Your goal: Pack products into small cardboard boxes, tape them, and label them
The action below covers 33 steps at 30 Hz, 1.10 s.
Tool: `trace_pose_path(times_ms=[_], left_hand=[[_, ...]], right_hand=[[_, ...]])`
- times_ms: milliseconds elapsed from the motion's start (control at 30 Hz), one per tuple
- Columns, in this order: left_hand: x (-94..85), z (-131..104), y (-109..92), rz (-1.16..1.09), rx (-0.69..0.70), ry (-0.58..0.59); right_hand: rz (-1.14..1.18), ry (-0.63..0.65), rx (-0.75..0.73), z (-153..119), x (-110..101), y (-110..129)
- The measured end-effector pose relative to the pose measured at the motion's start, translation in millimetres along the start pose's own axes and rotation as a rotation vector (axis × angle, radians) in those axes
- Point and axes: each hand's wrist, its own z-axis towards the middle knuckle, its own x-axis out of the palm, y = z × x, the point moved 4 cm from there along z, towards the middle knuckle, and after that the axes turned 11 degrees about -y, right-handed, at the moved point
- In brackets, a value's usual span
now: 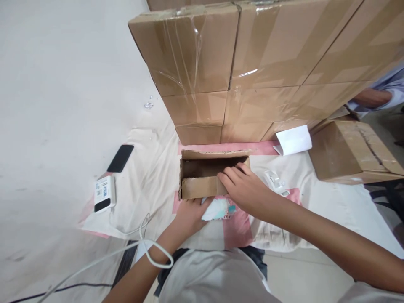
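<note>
A small open cardboard box (198,187) sits on the cloth in front of me, its dark inside partly showing. My right hand (237,183) is at its right side, fingers curled over the rim and flap. Just below the front wall, my left hand (191,215) has its thumb lying on a white and teal item (217,209), its other fingers hidden under the box edge. What the left fingers grip beneath cannot be made out.
Taped cartons (202,59) stand stacked behind. At right are a larger carton (347,151), folded paper (294,139), a clear plastic piece (275,182) and a person's hand (372,97). At left lie a phone (120,158), a white device (104,193) and a cable (126,232).
</note>
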Motion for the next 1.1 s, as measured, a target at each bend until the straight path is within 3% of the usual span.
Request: trace_pose_path(times_ms=[167, 267, 333, 433, 533, 667, 767, 833, 933, 1100], left_hand=[[1.9, -11, -4, -0.003, 0.053, -0.017], [1.4, -26, -10, 0.011, 0.115, -0.052], [-9.0, -36, -15, 0.001, 0.163, -0.114], [-44.8, -47, -23, -0.063, 0.227, -0.244], [-96.4, -47, -24, -0.193, 0.225, -0.359], [-158.0, -19, -7, -0.24, 0.002, -0.485], [-181.2, 22, 12, -0.147, -0.206, -0.471], [-185.7, 52, 22, -0.074, -0.28, -0.411], [-177.9, 92, 32, 0.055, -0.317, -0.252], [-133.3, 128, 36, 0.117, -0.241, 0.056]], right_hand=[[0.01, 0.064, 0.111, 6, -2, -13], [0.091, 0.147, 0.052, 5, 6, -17], [0.137, 0.152, -0.011, 3, 11, -19], [0.145, 0.062, -0.051, -3, 17, -23], [0.095, -0.051, 0.022, -10, 22, -25], [0.105, -0.083, 0.27, -17, 30, -25], [0.163, -0.132, 0.43, -15, 34, -23], [0.17, -0.204, 0.455, -12, 34, -20], [0.166, -0.342, 0.443, -10, 34, -14], [0.199, -0.498, 0.564, -19, 40, -8]])
